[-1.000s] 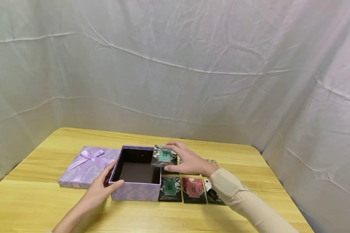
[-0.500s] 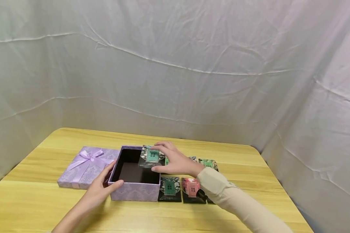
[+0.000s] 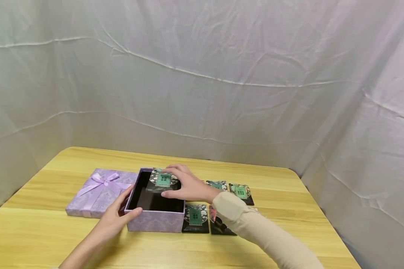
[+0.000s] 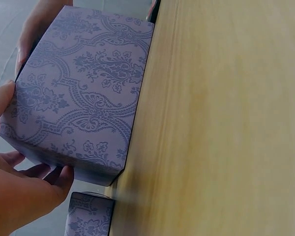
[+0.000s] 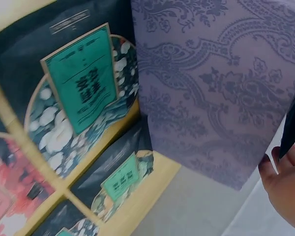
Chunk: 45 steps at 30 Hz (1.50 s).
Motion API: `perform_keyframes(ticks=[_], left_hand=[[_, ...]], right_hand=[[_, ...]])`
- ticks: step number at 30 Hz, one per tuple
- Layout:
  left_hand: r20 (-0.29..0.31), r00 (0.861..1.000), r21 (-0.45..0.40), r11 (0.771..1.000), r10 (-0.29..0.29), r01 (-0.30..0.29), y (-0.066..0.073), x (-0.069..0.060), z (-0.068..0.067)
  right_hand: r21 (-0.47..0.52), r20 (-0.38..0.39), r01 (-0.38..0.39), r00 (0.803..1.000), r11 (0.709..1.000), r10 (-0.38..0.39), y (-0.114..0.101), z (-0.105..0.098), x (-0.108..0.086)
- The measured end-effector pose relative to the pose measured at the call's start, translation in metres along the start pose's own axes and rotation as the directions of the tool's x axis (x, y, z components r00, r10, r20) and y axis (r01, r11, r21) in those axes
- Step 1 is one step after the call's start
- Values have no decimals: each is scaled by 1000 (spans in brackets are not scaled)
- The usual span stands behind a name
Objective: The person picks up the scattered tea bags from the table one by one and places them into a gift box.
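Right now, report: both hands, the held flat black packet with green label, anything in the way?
Left hand gripping open purple patterned rectangular box. Right hand holding packet over box opening. No obstruction visible beneath packet.

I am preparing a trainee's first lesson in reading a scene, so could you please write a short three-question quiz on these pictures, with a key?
1. Which hand holds the black packet above the open box?
2. True or false: the lid with the bow lies on the table, to the person's left of the box.
3. What colour is the label on the held packet? A) red B) green C) white

Key:
1. The right hand.
2. True.
3. B, green.
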<state>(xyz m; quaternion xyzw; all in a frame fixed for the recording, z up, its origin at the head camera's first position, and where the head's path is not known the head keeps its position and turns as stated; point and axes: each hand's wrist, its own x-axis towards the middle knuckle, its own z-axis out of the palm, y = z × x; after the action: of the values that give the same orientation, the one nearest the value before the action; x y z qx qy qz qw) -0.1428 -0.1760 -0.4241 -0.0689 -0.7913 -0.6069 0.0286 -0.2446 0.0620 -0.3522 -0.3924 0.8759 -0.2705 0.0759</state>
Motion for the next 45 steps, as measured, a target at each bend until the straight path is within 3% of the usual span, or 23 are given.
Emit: perform_keyframes(ticks=[14, 23, 35, 45], left_hand=[[4, 1000, 0, 1000, -14, 14, -1, 0, -2], [3, 1000, 1, 1000, -19, 19, -3, 0, -1], [19, 1000, -24, 1000, -3, 4, -1, -1, -2], [28, 999, -16, 1000, -20, 20, 0, -1, -3]], right_hand=[[59, 39, -4, 999, 998, 2, -8, 12, 14], [43, 68, -13, 998, 999, 10, -8, 18, 20], [-93, 106, -9, 994, 996, 19, -11, 24, 25], [-248, 107, 40, 994, 968, -14, -11, 30, 27]])
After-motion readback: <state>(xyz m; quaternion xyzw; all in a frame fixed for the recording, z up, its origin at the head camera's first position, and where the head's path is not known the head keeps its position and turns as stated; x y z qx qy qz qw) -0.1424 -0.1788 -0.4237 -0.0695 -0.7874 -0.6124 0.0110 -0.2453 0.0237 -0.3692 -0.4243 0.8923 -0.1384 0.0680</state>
